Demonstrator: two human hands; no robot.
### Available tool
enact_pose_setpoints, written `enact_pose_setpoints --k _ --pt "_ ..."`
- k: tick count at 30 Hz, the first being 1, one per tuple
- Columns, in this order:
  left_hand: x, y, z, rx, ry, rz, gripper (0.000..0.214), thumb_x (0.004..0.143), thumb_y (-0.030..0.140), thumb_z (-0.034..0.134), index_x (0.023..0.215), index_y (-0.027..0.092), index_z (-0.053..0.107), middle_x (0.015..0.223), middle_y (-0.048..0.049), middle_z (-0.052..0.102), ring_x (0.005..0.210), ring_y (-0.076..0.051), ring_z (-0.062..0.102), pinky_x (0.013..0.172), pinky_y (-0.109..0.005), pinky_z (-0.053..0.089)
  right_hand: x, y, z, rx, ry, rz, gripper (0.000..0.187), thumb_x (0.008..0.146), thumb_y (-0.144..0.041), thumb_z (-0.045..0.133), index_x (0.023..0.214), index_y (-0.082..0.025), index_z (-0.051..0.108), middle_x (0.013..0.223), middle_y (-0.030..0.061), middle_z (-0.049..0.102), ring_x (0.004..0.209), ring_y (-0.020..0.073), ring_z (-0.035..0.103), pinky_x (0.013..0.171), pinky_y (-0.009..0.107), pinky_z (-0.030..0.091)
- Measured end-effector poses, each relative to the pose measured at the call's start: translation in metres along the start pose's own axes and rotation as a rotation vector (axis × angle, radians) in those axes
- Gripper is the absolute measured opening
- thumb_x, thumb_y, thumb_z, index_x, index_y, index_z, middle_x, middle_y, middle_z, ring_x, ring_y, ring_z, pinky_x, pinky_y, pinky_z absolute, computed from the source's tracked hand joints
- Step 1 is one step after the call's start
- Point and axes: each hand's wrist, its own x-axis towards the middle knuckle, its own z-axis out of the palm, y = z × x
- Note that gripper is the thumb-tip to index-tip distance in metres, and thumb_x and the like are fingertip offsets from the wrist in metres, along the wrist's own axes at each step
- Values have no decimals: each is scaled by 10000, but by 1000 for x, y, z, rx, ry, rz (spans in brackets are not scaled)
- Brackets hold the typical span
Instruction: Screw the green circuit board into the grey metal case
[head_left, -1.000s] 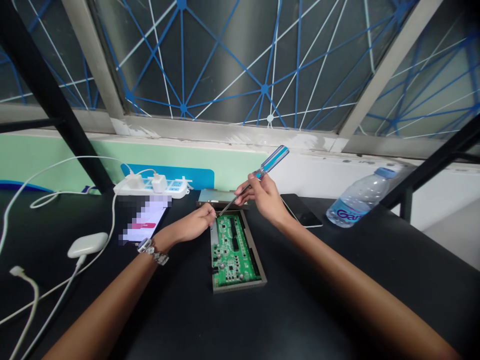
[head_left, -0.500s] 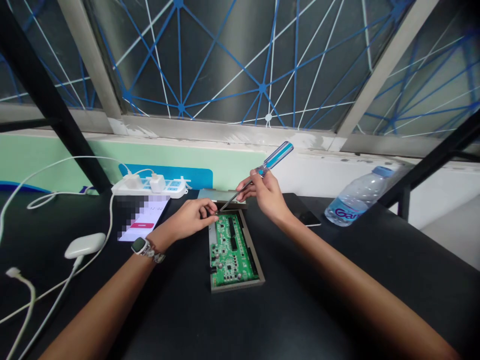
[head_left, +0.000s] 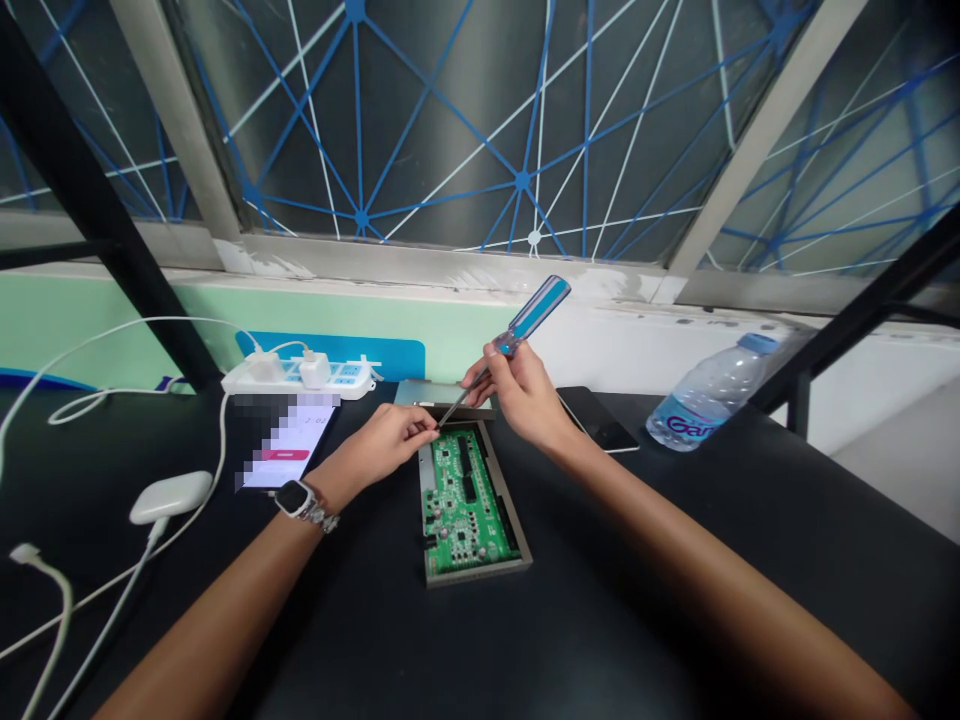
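A green circuit board [head_left: 466,505] lies in a shallow metal case [head_left: 480,576] on the black table. My right hand [head_left: 525,390] grips a screwdriver [head_left: 534,312] with a clear and blue handle, tilted so its shaft slants down and left. The screwdriver's tip is at the board's far left corner. There my left hand [head_left: 394,435] has its thumb and fingertips pinched together, close to the tip. Whatever lies between those fingertips is too small to make out. Behind the case is a grey metal piece [head_left: 424,392], partly covered by my hands.
On the left are a phone with a lit screen [head_left: 296,440], a white power strip [head_left: 345,378], white cables and a white charging case [head_left: 171,497]. A dark phone [head_left: 600,420] and a water bottle [head_left: 709,395] stand to the right. Windows rise behind the table.
The screwdriver and my right hand have shifted slightly left, with the handle a little lower toward the left. My left fingers have drawn closer together at the tip.
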Motion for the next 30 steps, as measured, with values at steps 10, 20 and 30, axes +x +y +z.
enact_pose_setpoints --k 10,20,30 --pt "2 -12 8 -106 92 11 248 911 346 539 878 139 671 781 -44 694 698 -159 609 667 -267 443 19 -7 12 -176 -27 -78 234 989 -451 395 976 -222 440 729 7 664 516 132 636 540 313 521" --pt "3 -14 13 -25 178 87 191 901 307 587 896 164 713 768 -23 625 637 -139 548 615 -266 413 24 -13 25 -349 -11 -132 173 997 -390 391 936 -228 400 650 -26 624 467 125 594 545 311 496" --pt "4 -13 10 -29 233 123 122 908 220 574 905 168 684 847 -25 615 666 -127 553 643 -267 445 22 -3 29 -412 -47 -146 154 1003 -370 378 960 -226 409 679 -7 639 570 154 631 574 306 488"
